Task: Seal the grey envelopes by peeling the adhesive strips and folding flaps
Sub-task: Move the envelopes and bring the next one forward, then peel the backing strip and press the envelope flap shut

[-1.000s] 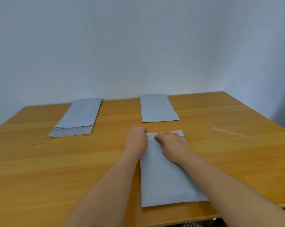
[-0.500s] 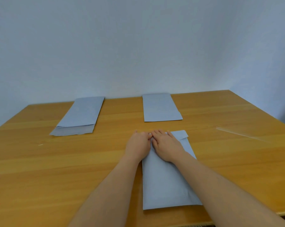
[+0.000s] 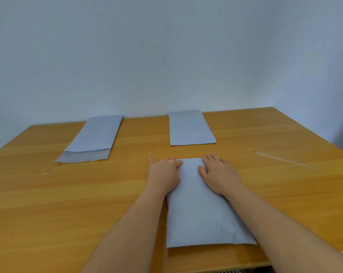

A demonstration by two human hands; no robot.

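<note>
Fingers [image 3: 210, 159] flat, spread on grey envelope [image 3: 198, 213]; wooden table [image 3: 68, 203], pale wall [image 3: 147, 56].

A wooden surface [image 3: 48, 203] fills the lower half of the view — warm orange-brown, its grain running in long bands from left to right, its near edge showing at the bottom right. Behind it stands a plain, pale blue-white wall [image 3: 166, 56], meeting a second wall at a corner on the right. A tiny pale sliver [image 3: 44, 173] lies on the wood at the left — too small to identify.
</note>
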